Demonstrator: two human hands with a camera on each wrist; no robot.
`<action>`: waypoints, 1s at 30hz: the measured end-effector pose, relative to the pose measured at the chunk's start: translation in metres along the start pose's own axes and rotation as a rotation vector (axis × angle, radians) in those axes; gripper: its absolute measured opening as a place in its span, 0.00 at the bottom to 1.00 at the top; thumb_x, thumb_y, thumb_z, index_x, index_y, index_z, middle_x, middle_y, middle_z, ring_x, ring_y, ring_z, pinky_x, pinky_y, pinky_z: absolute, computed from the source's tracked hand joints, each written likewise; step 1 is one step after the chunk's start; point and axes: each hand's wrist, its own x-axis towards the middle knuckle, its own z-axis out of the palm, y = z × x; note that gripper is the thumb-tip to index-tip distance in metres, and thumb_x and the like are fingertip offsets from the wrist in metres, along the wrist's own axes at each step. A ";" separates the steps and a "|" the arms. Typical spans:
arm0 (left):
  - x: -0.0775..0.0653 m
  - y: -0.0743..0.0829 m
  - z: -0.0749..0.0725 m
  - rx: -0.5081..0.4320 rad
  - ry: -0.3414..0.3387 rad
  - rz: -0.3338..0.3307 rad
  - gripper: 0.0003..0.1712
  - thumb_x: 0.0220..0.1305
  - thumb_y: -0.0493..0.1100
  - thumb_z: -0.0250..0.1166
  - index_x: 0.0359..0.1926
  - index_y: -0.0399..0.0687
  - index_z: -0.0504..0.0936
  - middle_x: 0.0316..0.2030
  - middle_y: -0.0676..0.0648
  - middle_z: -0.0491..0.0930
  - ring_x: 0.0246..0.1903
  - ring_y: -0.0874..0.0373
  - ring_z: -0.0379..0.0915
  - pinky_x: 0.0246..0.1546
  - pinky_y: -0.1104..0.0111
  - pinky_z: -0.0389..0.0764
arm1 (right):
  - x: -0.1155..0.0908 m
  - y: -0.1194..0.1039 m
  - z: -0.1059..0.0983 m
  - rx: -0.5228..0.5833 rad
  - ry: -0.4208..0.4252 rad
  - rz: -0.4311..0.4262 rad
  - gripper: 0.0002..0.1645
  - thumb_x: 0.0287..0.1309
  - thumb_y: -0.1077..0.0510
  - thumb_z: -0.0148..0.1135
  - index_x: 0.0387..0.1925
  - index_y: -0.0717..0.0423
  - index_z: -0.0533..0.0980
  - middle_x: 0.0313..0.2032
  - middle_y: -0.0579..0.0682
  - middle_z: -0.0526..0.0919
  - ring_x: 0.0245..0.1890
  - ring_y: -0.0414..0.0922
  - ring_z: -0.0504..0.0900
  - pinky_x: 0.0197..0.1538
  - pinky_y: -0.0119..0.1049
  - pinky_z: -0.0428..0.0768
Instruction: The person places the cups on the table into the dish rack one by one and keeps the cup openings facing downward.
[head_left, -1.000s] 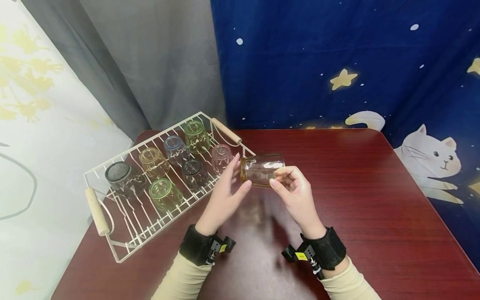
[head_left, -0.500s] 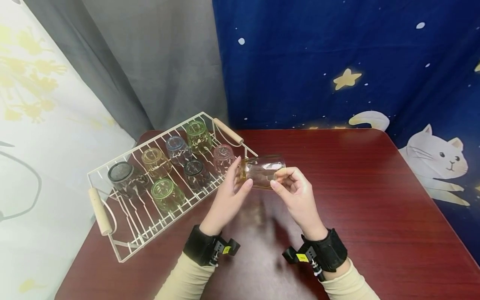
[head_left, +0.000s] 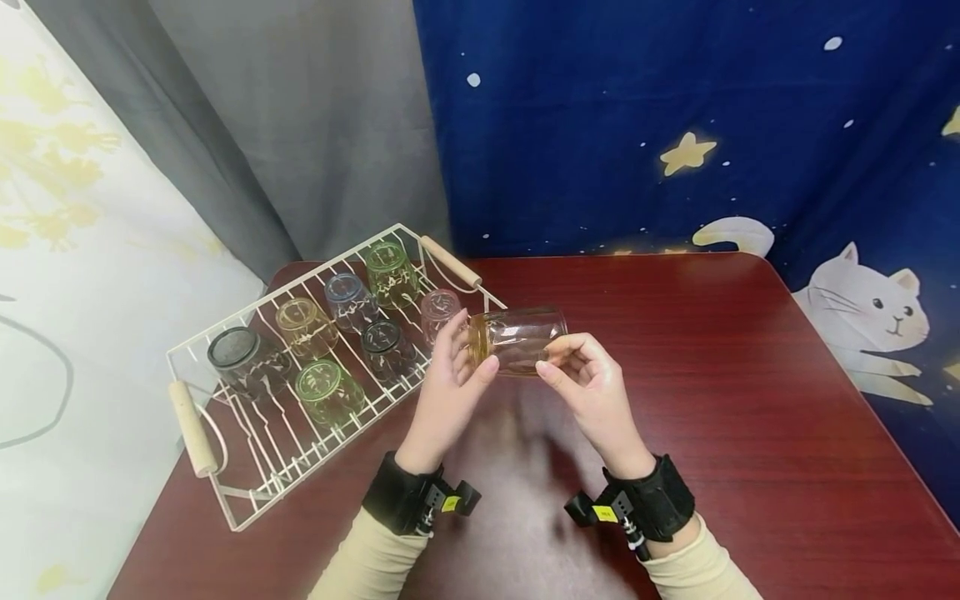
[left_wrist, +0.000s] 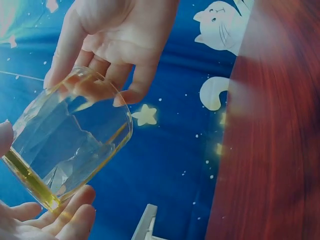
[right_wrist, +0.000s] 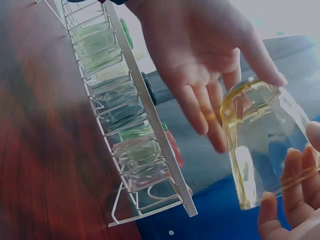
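Observation:
A clear amber-tinted drinking glass [head_left: 521, 329] lies on its side in the air above the table, held between both hands. My right hand [head_left: 595, 387] pinches its open rim end, thumb in front and fingers at the rim. Around the thick base at the other end, my left hand [head_left: 448, 379] holds with thumb and fingers. The faceted wall of the glass [left_wrist: 75, 135] shows in the left wrist view, the yellow base lying by the left fingers. In the right wrist view, the left thumb touches the base end of the glass [right_wrist: 265, 135].
Left on the dark red table [head_left: 712, 400] stands a white wire rack [head_left: 315, 460] with wooden handles [head_left: 193, 429]. Several upside-down glasses sit in it, among them a green glass [head_left: 330, 392], a pink glass [head_left: 438, 315] and a blue glass [head_left: 351, 300]. Curtains hang behind.
My left hand has moved in from beside the base, and its fingers now lie around the base of the glass. The right hand keeps its pinch on the rim, almost unmoved.

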 end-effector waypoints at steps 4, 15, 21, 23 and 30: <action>-0.001 0.007 -0.001 0.027 0.079 0.037 0.44 0.63 0.43 0.65 0.73 0.49 0.51 0.65 0.41 0.68 0.66 0.50 0.66 0.71 0.53 0.64 | 0.000 0.000 -0.001 -0.039 -0.024 0.026 0.09 0.57 0.68 0.65 0.39 0.62 0.74 0.31 0.40 0.79 0.33 0.35 0.78 0.38 0.25 0.79; -0.005 0.027 -0.018 0.039 0.207 0.128 0.44 0.60 0.41 0.67 0.71 0.47 0.51 0.65 0.44 0.68 0.63 0.54 0.70 0.69 0.58 0.68 | 0.002 0.000 -0.005 -0.235 -0.188 0.035 0.06 0.61 0.60 0.64 0.39 0.58 0.80 0.33 0.39 0.81 0.34 0.34 0.80 0.40 0.26 0.80; -0.008 0.034 -0.046 0.089 0.283 0.096 0.43 0.59 0.43 0.68 0.71 0.50 0.54 0.64 0.49 0.70 0.57 0.57 0.74 0.64 0.65 0.74 | 0.007 -0.003 -0.019 -0.377 -0.238 0.048 0.08 0.62 0.57 0.63 0.43 0.51 0.81 0.36 0.47 0.83 0.33 0.35 0.79 0.37 0.28 0.78; -0.012 0.036 -0.057 0.127 0.321 0.089 0.44 0.59 0.44 0.68 0.71 0.50 0.54 0.65 0.50 0.69 0.58 0.59 0.73 0.64 0.65 0.74 | 0.010 -0.003 -0.025 -0.412 -0.244 0.059 0.10 0.62 0.57 0.63 0.45 0.52 0.81 0.36 0.49 0.83 0.32 0.35 0.79 0.36 0.28 0.78; -0.034 0.047 -0.101 0.199 0.513 0.138 0.43 0.57 0.40 0.69 0.70 0.51 0.57 0.66 0.48 0.69 0.64 0.60 0.68 0.70 0.63 0.67 | 0.025 0.006 -0.049 -0.581 -0.230 0.066 0.12 0.61 0.55 0.63 0.46 0.51 0.81 0.36 0.49 0.85 0.34 0.32 0.80 0.40 0.26 0.79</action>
